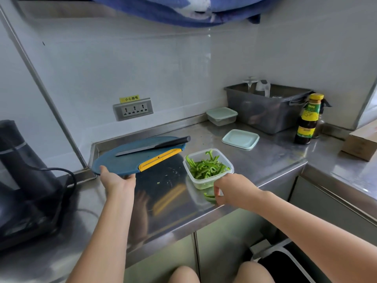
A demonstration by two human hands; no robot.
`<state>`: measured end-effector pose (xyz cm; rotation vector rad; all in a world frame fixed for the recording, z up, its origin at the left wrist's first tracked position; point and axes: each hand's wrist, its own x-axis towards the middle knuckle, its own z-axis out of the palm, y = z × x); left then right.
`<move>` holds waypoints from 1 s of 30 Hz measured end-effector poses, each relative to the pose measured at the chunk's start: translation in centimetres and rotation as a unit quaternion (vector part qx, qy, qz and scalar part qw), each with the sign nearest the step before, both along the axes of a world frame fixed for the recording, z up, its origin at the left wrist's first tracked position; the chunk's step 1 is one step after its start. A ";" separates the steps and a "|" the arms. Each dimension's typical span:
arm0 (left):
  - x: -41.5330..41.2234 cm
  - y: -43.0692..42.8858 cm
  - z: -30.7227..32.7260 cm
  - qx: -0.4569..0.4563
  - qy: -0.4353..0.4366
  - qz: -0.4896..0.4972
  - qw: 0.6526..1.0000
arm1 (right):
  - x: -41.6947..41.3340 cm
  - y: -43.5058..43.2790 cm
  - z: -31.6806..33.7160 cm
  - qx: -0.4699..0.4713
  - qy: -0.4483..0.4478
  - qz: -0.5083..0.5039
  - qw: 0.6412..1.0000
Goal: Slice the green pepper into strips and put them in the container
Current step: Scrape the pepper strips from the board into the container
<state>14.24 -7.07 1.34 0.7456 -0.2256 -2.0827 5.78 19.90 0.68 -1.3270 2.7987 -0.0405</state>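
Steel counter (265,160) runs round a white-tiled corner, a socket strip (133,109) on the wall. A pale green lid (240,139) lies right of and beyond the clear container (201,183). Farther back are a grey bin (265,113) and a sauce bottle (307,123), and a black appliance (22,176) stands left. Your left grip (114,178) clasps the near edge of the blue cutting board (126,160), a knife (153,147) lying on it. Your right grip (228,188) pinches a pepper piece (209,196) just near of the container, which holds the pepper strips (206,167).

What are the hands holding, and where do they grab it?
The left hand holds the blue cutting board by its near edge. The right hand pinches a green pepper piece at one end.
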 end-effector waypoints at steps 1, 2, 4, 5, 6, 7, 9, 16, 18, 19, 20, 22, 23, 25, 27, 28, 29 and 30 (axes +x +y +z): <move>-0.2 -0.3 0.0 0.004 -0.004 0.001 1.000 | 0.1 0.1 0.4 -0.019 0.006 0.007 1.000; -0.4 -0.6 -0.2 0.008 -0.007 0.001 1.000 | 0.1 0.1 1.1 -0.048 0.015 0.014 0.999; -0.8 -1.3 -0.5 0.009 -0.008 -0.006 1.000 | -0.4 0.3 2.5 -0.109 0.042 0.026 0.993; -0.9 -1.6 -0.7 0.008 -0.009 -0.008 1.000 | -0.8 0.3 3.3 -0.129 0.059 0.027 0.989; -1.0 -1.8 -0.9 0.007 -0.011 -0.010 1.000 | -1.3 0.3 3.9 -0.142 0.072 0.024 0.987; -1.1 -2.0 -1.1 0.004 -0.016 -0.010 1.000 | -1.9 0.1 4.4 -0.152 0.080 0.018 0.985; -1.3 -2.3 -1.4 -0.005 -0.029 -0.011 0.999 | -3.2 -0.3 4.6 -0.159 0.073 0.008 0.985; -1.0 -4.6 -3.2 -0.038 -0.168 -0.065 0.983 | -6.0 -2.0 3.6 -0.130 0.010 0.022 0.991; -0.7 -5.4 -3.6 -0.067 -0.187 -0.086 0.976 | -6.9 -1.9 3.5 -0.157 -0.019 0.013 0.987; -0.5 -5.6 -3.6 -0.091 -0.197 -0.098 0.971 | -7.4 -1.8 3.5 -0.171 -0.027 0.003 0.985; -0.4 -5.9 -3.7 -0.115 -0.210 -0.105 0.965 | -8.0 -1.6 3.5 -0.185 -0.032 -0.008 0.982; -0.3 -6.2 -3.8 -0.153 -0.248 -0.108 0.951 | -9.4 -1.2 3.2 -0.214 -0.034 -0.032 0.976; -0.4 -6.3 -3.7 -0.168 -0.273 -0.105 0.942 | -9.9 -1.0 3.2 -0.225 -0.023 -0.048 0.973; -0.7 -6.6 -3.5 -0.210 -0.332 -0.088 0.915 | -11.3 -0.5 3.0 -0.237 0.018 -0.099 0.966; -1.2 -6.7 -3.3 -0.242 -0.374 -0.086 0.891 | -12.8 0.2 2.6 -0.213 0.042 -0.141 0.966; -1.4 -6.8 -3.4 -0.250 -0.393 -0.088 0.881 | -13.6 0.4 2.3 -0.193 0.040 -0.153 0.968; -1.5 -6.8 -3.5 -0.257 -0.413 -0.089 0.869 | -14.4 0.6 1.7 -0.182 0.033 -0.165 0.969; -1.5 -7.1 -3.6 -0.263 -0.434 -0.090 0.857 | -15.1 0.8 1.3 -0.186 0.025 -0.179 0.966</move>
